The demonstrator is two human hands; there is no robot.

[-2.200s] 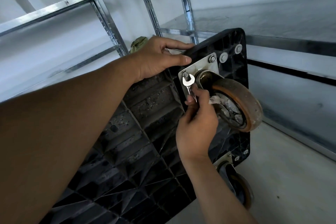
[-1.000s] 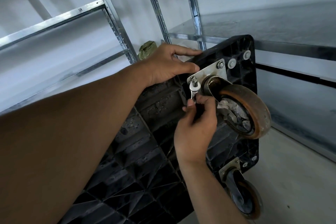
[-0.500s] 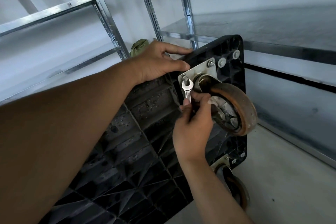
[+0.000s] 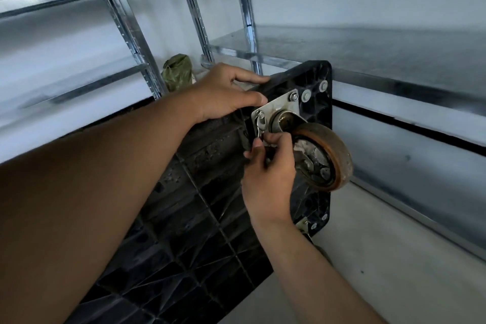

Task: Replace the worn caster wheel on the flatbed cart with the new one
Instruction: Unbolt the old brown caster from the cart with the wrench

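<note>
The flatbed cart [image 4: 210, 218] stands tipped up on one long edge on the floor [image 4: 394, 258], its black ribbed underside facing the camera. At the cart's upper right corner sits the worn caster wheel [image 4: 326, 158], with a brown, scuffed tread and a grimy hub. It is fixed to the underside by a silver mounting plate [image 4: 280, 106].

The left hand [image 4: 226, 92] grips the cart's top edge just beside the plate. Its fingers [image 4: 244, 77] are curled over the edge and the thumb lies flat against the underside.

The right hand [image 4: 268, 173] comes up from below, in front of the wheel. Its fingers [image 4: 276, 138] and thumb are closed in a pinch on the shank of a small silver wrench [image 4: 260, 127]. The wrench head sits on the nut [image 4: 260, 114] at the plate's upper left corner. Another bolt [image 4: 293, 97] shows at the plate's upper right corner. The plate's lower corners are hidden by the hand and the wheel.

At the cart's lower right corner a second caster [image 4: 303, 225] is mostly hidden behind the right forearm.

Galvanised steel shelving [image 4: 247, 8] stands behind and to the right of the cart. A crumpled green bundle [image 4: 177, 71] lies on the floor beyond the cart's top edge, between two shelving uprights.
</note>
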